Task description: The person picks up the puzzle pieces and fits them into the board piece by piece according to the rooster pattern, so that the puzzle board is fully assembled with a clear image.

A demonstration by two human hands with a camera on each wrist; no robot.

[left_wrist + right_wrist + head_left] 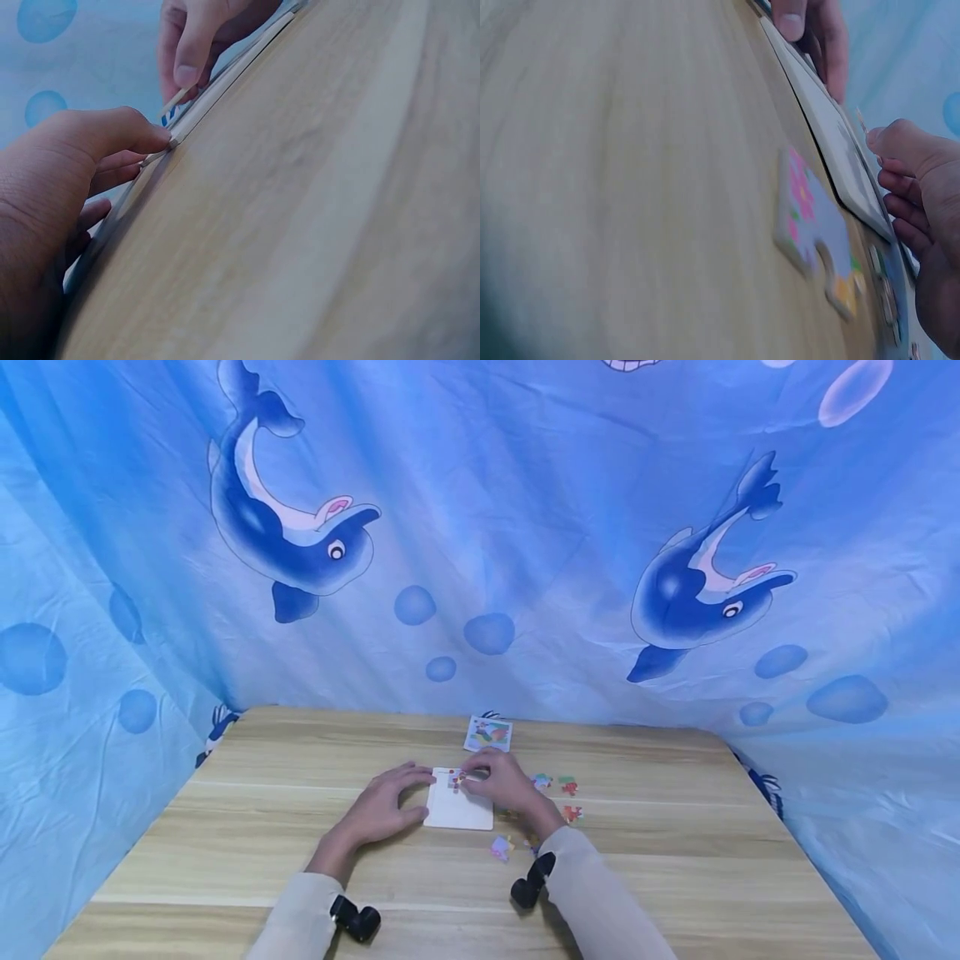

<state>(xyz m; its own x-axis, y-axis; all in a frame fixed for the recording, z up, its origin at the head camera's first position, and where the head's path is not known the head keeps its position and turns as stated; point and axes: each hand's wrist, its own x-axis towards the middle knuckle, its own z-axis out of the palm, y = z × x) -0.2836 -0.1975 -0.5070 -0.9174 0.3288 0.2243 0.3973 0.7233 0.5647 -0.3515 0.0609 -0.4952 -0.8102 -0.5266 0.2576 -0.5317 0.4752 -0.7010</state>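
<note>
A white square puzzle board lies on the wooden table, with a small colourful patch of jigsaw pieces near its upper left. The left hand holds the board's left side, thumb by the near corner and fingers by the far one. Over the board, the right hand pinches a thin puzzle piece between thumb and index finger; the right wrist view shows this piece edge-on, tilted above the board, its picture hidden. A loose lilac piece with pink flowers lies beside the board.
Behind the board lies a picture card. More loose puzzle pieces are scattered to the right, some partly hidden by the right arm. A blue dolphin-print curtain hangs around the table's back and sides.
</note>
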